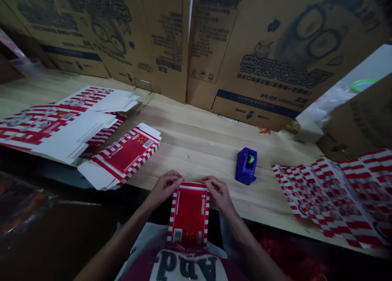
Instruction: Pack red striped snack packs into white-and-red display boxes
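A red-and-white striped carton [190,211] with a barcode lies between my hands at the table's front edge, its lower end against my shirt. My left hand [167,186] pinches the carton's upper left corner. At the upper right corner, my right hand [219,189] grips it with thumb and fingers. The carton's underside is hidden. Ahead and to the right of my right hand stands a blue tape dispenser [244,166] with a small roll in it. Left of my left hand, another striped carton [127,152] rests near the table edge, one white end sticking out over it.
Flat striped carton blanks [61,126] are stacked on the left of the wooden table [190,138]. Several striped cartons [333,191] stand in a row at the right. Large brown cardboard boxes [260,56] wall off the back. A plastic-wrapped bundle [21,207] sits low at the left.
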The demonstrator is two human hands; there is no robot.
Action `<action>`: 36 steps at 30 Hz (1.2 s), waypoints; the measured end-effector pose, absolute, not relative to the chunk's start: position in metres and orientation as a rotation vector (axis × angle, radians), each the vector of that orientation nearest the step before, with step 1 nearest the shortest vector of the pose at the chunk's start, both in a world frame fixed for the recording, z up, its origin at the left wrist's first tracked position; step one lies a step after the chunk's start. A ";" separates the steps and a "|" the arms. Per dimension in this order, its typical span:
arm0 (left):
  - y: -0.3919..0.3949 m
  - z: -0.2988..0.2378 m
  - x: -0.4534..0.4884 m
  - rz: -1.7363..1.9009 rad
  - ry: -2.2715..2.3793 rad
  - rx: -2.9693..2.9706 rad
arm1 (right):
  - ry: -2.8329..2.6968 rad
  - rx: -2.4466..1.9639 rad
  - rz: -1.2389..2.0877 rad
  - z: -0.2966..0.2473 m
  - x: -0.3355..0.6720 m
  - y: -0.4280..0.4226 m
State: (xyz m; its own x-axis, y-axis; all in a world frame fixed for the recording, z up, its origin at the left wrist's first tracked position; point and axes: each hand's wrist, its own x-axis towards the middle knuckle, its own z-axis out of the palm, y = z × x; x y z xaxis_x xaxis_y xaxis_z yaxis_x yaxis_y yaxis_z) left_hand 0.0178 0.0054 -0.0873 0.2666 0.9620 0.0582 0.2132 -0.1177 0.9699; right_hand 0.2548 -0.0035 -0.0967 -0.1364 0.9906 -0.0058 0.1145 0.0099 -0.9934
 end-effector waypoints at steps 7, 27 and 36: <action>0.015 -0.068 0.026 0.863 1.220 1.650 | -1.536 -1.346 1.261 -0.083 0.265 0.014; 0.007 -0.078 0.024 0.935 1.160 1.624 | -1.308 -1.258 1.359 -0.076 0.271 0.000; 0.012 -0.072 0.023 0.938 1.022 1.760 | -1.208 -1.261 1.589 -0.067 0.274 0.026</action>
